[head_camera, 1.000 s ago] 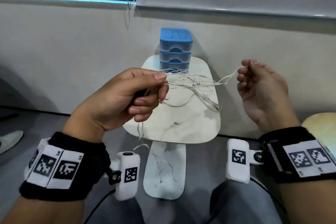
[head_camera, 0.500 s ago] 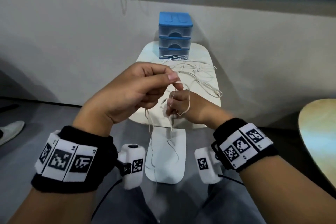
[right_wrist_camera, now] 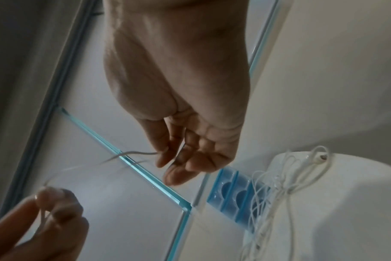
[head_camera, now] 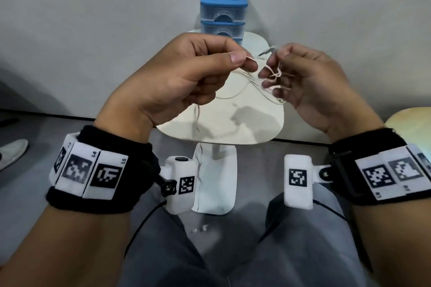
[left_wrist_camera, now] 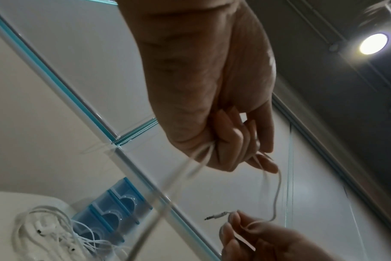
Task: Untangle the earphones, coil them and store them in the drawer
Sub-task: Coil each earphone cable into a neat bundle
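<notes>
A thin white earphone cable (head_camera: 235, 94) runs between both hands above the small white table (head_camera: 256, 128). My left hand (head_camera: 242, 60) pinches the cable between thumb and forefinger, and more strands hang from its fist (left_wrist_camera: 232, 155). My right hand (head_camera: 271, 74) holds loops of the cable among its curled fingers, with the jack plug (head_camera: 268, 50) sticking out above; the jack (left_wrist_camera: 217, 215) also shows in the left wrist view. A tangled bundle of earphones (left_wrist_camera: 54, 233) lies on the table before the blue drawer unit (head_camera: 222, 14), whose drawers look closed. The bundle (right_wrist_camera: 286, 187) appears in the right wrist view.
The drawer unit stands at the table's far edge against a pale wall (head_camera: 93, 30). A second round wooden table (head_camera: 410, 123) sits at the right. A shoe (head_camera: 12, 154) rests on the grey floor at the left. My knees are below the hands.
My right hand rose from below the left hand to beside it on the right, now holding cable loops and the jack. The left hand keeps its pinch. The camera tilted down.
</notes>
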Motion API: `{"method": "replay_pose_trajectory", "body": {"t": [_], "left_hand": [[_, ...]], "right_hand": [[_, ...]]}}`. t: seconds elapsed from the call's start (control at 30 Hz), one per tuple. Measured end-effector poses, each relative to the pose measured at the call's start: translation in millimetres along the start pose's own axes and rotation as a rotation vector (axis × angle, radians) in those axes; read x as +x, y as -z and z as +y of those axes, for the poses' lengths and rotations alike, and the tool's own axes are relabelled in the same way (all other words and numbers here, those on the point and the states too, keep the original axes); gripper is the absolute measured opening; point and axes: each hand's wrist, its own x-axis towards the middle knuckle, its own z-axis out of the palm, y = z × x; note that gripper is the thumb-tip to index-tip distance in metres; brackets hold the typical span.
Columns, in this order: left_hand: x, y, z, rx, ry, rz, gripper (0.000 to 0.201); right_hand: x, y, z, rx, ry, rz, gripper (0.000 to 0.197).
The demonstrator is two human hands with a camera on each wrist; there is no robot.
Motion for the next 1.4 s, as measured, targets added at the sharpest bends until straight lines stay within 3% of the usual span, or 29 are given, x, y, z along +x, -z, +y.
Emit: {"method": "replay_pose_trajectory", "body": {"t": [0.17, 0.33, 0.57, 0.73, 0.87, 0.97, 1.1, 1.4], "left_hand": [[2, 0, 3, 0.057, 0.025, 0.026, 0.014], [3, 3, 0, 0.032, 0.056, 0.057, 0.019], [10, -5, 4, 0.049, 0.002, 0.038, 0.022], [10, -8, -4, 0.038, -0.121, 0.079, 0.014], [13, -10, -10, 0.027, -0.161, 0.162, 0.02], [15, -10, -17, 0.054, -0.151, 0.198, 0.014], [16, -10, -25, 0.109, -0.089, 0.139, 0.019], [12, -2, -43, 0.117, 0.025, 0.027, 0.017]], "right_hand": [[2, 8, -20, 0.065, 0.092, 0.115, 0.032], [-1, -1, -47, 0.119, 0.171, 0.037, 0.009], [-4, -26, -52, -0.15, 0.23, -0.109, 0.011], [-10, -36, -44, -0.025, 0.272, -0.122, 0.008], [-9, -40, -37, -0.038, 0.25, -0.106, 0.009], [-7, -42, -36, -0.059, 0.257, -0.074, 0.015], [3, -32, -32, -0.07, 0.233, 0.07, 0.015], [23, -4, -18, 0.239, 0.194, 0.334, 0.025]]}}
